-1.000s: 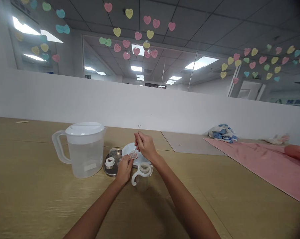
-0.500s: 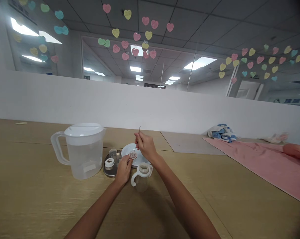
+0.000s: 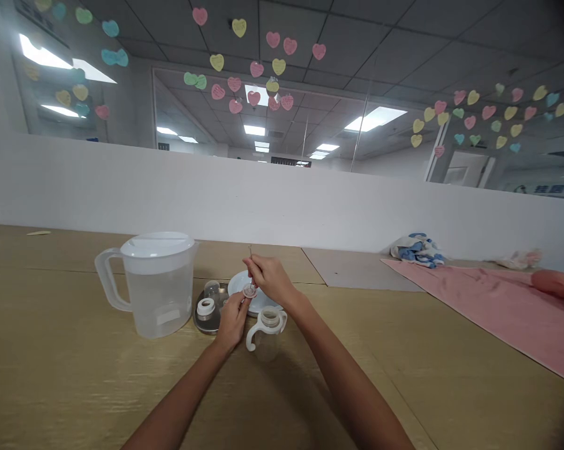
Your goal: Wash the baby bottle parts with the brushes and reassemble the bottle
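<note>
Head view: below centre, the left hand [image 3: 232, 319] is pinching a clear ring [image 3: 250, 292]; the right hand [image 3: 271, 279], pinching a wire [image 3: 250, 250], is working it at the ring; further pushing is calling for steadiness.

Place: indoor office-like or training room, exact kind unclear
Ceiling [image 3: 300, 62]: grey tiles, bright panel lights [image 3: 376, 119]
Glass partition [image 3: 333, 134]: above a low white wall [image 3: 263, 200], dotted with heart-shaped notes [image 3: 273, 40]
Far right: door [image 3: 464, 169], partly visible sign [image 3: 556, 189]
Counter [image 3: 98, 387]: tan surface, handled bottle [image 3: 269, 320], pink cloth [image 3: 497, 312] at right
</note>
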`<state>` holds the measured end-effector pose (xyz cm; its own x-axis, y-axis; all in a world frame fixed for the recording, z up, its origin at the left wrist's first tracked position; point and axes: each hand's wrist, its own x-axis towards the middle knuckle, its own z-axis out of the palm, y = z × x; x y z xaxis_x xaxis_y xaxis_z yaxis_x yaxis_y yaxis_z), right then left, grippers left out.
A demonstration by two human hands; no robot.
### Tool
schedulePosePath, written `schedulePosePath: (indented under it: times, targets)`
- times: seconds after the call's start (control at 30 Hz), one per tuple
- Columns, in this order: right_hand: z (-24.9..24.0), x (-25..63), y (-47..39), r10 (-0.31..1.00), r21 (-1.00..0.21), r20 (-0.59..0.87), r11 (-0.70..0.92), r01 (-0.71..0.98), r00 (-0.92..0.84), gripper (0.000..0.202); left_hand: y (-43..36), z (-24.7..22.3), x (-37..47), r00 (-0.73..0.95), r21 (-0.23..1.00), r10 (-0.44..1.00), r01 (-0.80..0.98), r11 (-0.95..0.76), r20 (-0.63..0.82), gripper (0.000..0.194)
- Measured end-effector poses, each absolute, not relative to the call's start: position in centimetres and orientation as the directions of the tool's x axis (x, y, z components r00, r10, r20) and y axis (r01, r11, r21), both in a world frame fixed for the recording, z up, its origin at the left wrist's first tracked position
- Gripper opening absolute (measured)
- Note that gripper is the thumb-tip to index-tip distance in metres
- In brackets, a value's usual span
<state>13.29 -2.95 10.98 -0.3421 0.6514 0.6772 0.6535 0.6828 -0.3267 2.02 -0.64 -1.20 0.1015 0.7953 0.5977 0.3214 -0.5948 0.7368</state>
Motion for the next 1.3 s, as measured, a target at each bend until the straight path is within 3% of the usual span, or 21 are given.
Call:
schedulePosePath:
  times: [0.37, 0.57, 0.7, 0.9, 1.13, 1.3]
  targets:
    - [10.0, 13.9, -1.5, 0.648, -0.235, 0.588, 0.71, 0.664, -0.485, 0.031, 0.1, 0.3, 2.4, 0.031, 0.813, 0.817, 0.094, -0.575, 0.575, 0.039]
    - [9.2, 14.7, -1.1, 0.708, -0.34, 0.497, 0.69, 0.639, -0.501, 0.036, -0.3, 1.6, 2.0, 0.002, 0.83, 0.83, 0.029, -0.558, 0.558, 0.042]
    - [10.1, 14.1, -2.1, 0.673, -0.409, 0.527, 0.736, 0.539, -0.519, 0.033, -0.2, 1.3, 1.8, 0.008, 0.831, 0.831, 0.029, -0.556, 0.556, 0.04]
    - [11.7, 12.9, -4.2, 0.712, -0.655, 0.557, 0.693, 0.301, -0.427, 0.036, -0.1, 0.7, 1.8, 0.023, 0.825, 0.825, 0.009, -0.565, 0.565, 0.035]
    - [11.7, 12.7, -4.3, 0.727, -0.62, 0.517, 0.682, 0.388, -0.452, 0.025, 0.1, 0.9, 1.6, -0.01, 0.856, 0.857, -0.054, -0.515, 0.515, 0.035]
    - [11.7, 12.8, -4.2, 0.727, -0.658, 0.53, 0.677, 0.33, -0.436, 0.026, -0.1, 1.3, 1.3, 0.024, 0.869, 0.869, -0.03, -0.494, 0.495, 0.033]
